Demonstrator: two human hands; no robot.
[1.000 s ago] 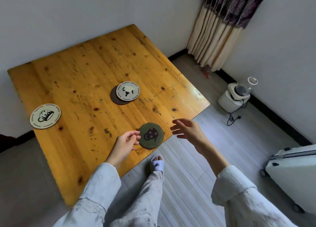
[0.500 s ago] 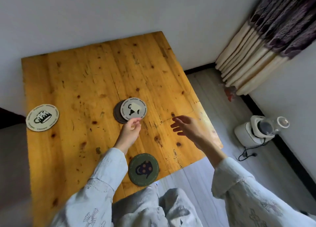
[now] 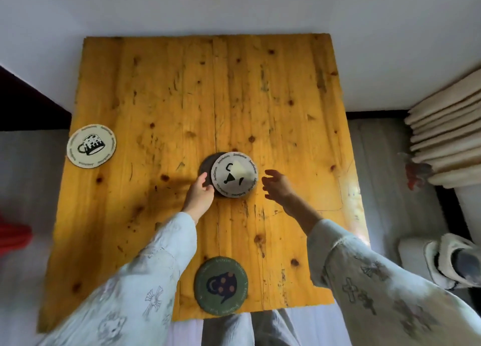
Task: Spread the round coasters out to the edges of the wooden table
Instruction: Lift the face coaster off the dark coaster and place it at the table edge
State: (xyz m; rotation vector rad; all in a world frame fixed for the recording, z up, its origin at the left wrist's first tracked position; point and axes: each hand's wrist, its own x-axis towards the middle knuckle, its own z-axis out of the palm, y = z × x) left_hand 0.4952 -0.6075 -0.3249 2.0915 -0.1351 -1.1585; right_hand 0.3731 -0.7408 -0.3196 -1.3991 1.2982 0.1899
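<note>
The wooden table (image 3: 260, 90) carries several round coasters. A white coaster with a black triangle print (image 3: 235, 174) lies at the middle, overlapping a dark coaster (image 3: 207, 164) beneath it. A cream coaster with a mug drawing (image 3: 91, 145) sits at the left edge. A green coaster with a spotted figure (image 3: 221, 285) rests at the near edge. My left hand (image 3: 200, 194) has its fingertips against the left rim of the middle pair; a firm hold is not clear. My right hand (image 3: 277, 185) hovers open just right of the white coaster, holding nothing.
A white wall runs behind the table's far edge. Folded cream curtain (image 3: 447, 142) hangs at the right, with a small white appliance (image 3: 447, 259) on the grey floor below it. Something red (image 3: 13, 237) lies on the floor at the left. My legs are under the near edge.
The view has swung to face the table squarely. My left hand went from the green coaster at the near edge to the middle pair; my right hand closed in beside the white coaster.
</note>
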